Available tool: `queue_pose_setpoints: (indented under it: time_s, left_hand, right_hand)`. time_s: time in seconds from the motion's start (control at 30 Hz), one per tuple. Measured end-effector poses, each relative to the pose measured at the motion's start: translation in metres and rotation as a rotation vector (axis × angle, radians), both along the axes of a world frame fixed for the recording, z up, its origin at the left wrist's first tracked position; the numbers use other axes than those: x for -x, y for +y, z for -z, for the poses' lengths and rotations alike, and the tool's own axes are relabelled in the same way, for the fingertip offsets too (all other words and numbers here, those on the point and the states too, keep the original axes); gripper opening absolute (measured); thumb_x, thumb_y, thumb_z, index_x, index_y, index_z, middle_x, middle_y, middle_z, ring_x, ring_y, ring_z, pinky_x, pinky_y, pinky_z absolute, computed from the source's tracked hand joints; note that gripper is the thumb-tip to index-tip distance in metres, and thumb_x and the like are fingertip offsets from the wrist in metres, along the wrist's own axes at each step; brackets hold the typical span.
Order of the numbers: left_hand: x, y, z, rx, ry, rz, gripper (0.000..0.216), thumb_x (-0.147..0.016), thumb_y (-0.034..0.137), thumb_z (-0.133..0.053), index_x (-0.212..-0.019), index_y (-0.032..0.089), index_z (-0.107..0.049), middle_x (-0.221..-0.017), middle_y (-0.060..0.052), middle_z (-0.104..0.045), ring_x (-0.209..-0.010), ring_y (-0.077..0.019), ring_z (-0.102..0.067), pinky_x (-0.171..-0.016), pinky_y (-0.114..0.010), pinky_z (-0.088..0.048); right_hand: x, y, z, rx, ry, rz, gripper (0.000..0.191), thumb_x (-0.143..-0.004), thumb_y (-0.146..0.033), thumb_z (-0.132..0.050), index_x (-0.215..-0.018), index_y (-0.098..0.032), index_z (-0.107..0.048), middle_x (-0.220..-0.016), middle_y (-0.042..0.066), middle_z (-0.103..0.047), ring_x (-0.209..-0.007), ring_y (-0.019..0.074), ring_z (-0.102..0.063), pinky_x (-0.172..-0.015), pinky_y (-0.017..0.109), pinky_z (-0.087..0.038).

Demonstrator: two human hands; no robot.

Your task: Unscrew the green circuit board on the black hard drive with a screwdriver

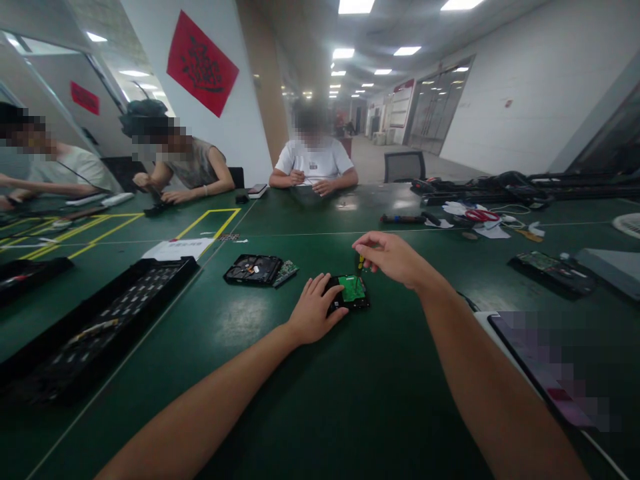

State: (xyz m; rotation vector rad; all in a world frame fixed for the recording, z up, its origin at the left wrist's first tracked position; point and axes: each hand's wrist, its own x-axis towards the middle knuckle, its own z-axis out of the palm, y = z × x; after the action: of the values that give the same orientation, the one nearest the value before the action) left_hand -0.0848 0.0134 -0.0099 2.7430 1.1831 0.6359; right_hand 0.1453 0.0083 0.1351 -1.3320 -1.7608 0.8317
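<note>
No legible text anywhere.

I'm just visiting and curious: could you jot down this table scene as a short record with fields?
setting: green table, other people seated at the far side
left hand: resting flat on a hard drive with its green circuit board up
right hand: pinching a small yellow-handled tool just above the drive
nearby: second opened drive, black tray at left

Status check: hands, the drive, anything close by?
Left hand flat on hard drive, green board up. Right hand pinching small yellow-handled tool just above it. Second opened drive lies apart, to the left.
</note>
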Motion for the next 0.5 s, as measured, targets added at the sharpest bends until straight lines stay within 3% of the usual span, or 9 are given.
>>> queue_pose_setpoints:
  time_s: [0.13,0.33,0.5]
  left_hand:
    - [0.0002,0.0008,0.0012,0.005,-0.003,0.001,0.058,-0.099,0.055,-0.056,-0.149,0.027,-0.049,-0.163,-0.013,-0.037,-0.155,-0.0353,-0.028,-0.125,-0.062,-0.025]
    - [-0.0002,-0.0001,-0.0004,0.005,0.01,0.004,0.056,-0.099,0.055,-0.055,-0.148,0.028,-0.051,-0.163,-0.012,-0.037,-0.155,-0.0359,-0.027,-0.124,-0.063,-0.025]
    - [0.0006,-0.0011,-0.0021,-0.004,0.02,0.004,0.057,-0.1,0.055,-0.055,-0.149,0.027,-0.05,-0.163,-0.013,-0.036,-0.155,-0.0358,-0.027,-0.124,-0.063,-0.025]
  right_hand:
    - [-0.0001,-0.0017,-0.0008,-0.023,-0.011,-0.059,0.028,-0.093,-0.047,-0.066,-0.096,-0.019,-0.073,-0.082,0.004,-0.071,-0.064,0.0133,-0.06,-0.058,0.025,-0.049]
    - [-0.0009,-0.0019,-0.0002,0.015,0.008,-0.021,0.02,-0.094,-0.036,-0.066,-0.104,-0.018,-0.069,-0.096,0.007,-0.072,-0.062,0.0126,-0.064,-0.048,0.023,-0.046]
    - [-0.0012,-0.0013,-0.0008,0.007,0.02,-0.046,0.017,-0.097,-0.031,-0.06,-0.101,-0.018,-0.069,-0.08,0.004,-0.07,-0.062,0.0134,-0.065,-0.052,0.024,-0.05]
